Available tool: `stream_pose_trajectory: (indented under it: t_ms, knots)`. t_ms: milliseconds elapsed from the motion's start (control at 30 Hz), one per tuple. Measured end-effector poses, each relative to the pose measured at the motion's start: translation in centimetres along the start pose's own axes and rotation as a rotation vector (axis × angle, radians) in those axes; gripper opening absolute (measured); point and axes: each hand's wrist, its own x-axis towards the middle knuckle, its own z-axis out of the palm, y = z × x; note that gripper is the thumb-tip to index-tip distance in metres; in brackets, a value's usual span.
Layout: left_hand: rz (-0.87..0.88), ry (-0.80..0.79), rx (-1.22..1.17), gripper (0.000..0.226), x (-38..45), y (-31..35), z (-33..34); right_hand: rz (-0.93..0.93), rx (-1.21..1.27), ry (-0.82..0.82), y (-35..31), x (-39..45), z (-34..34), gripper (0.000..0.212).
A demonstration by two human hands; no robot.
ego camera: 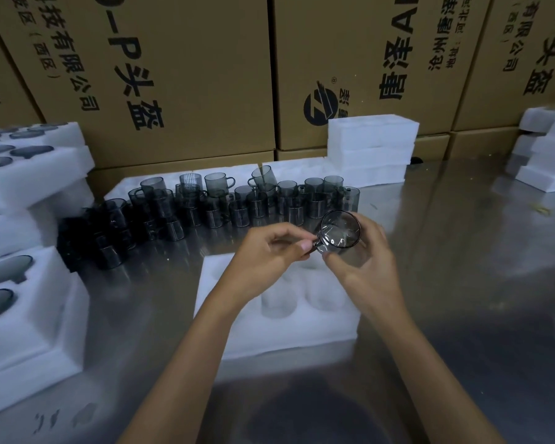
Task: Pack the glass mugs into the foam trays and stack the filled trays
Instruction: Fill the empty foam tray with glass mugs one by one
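A smoky glass mug (pixel 339 230) is tilted with its mouth toward me, held above a white foam tray (pixel 302 328) whose round pockets show no mugs. My left hand (pixel 266 251) pinches the mug's handle. My right hand (pixel 366 251) cups the mug's body from the right and below. Behind the tray, several more grey glass mugs (pixel 205 206) stand crowded on the metal table, some stacked on others.
At the left stand stacked foam trays (pixel 29 315) holding mugs. Closed foam trays are stacked at the back (pixel 370 149) and at the far right (pixel 545 155). Large cardboard boxes (pixel 173 75) wall off the back. The steel tabletop (pixel 462 283) is reflective.
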Motion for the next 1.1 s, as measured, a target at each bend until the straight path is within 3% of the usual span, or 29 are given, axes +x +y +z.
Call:
stream_pose_trajectory:
  t_ms: [67,200,267,400,567,667,833,1100]
  knots:
    - [-0.004,-0.025,0.02,0.016,0.0,-0.1,-0.3,0.049,0.06,-0.063,0.0,0.2,-0.3,0.062]
    - [0.002,-0.144,0.039,0.068,0.1,-0.2,-0.8,0.126,0.207,-0.206,0.2,0.2,-0.7,0.065]
    - [0.004,-0.2,0.066,0.079,0.0,-0.2,-0.6,0.115,0.201,-0.249,0.5,0.1,-0.6,0.063]
    - [-0.02,-0.071,0.144,0.073,0.3,-0.2,0.4,0.116,0.213,-0.283,1.5,0.1,-0.4,0.048]
    - [-0.037,0.171,0.303,0.063,1.3,-0.6,1.8,0.219,0.173,-0.252,2.6,-0.1,-0.3,0.052]
    - [-0.04,0.208,0.438,0.069,1.2,-1.2,2.5,0.295,0.183,-0.236,2.9,0.2,-0.3,0.05]
    - [-0.015,0.257,0.544,0.057,1.2,-1.8,2.6,0.349,0.187,-0.197,2.6,0.4,-0.3,0.038]
    - [-0.025,0.208,0.749,0.048,1.0,-2.8,2.0,0.399,0.11,-0.164,2.3,0.4,0.1,0.02]
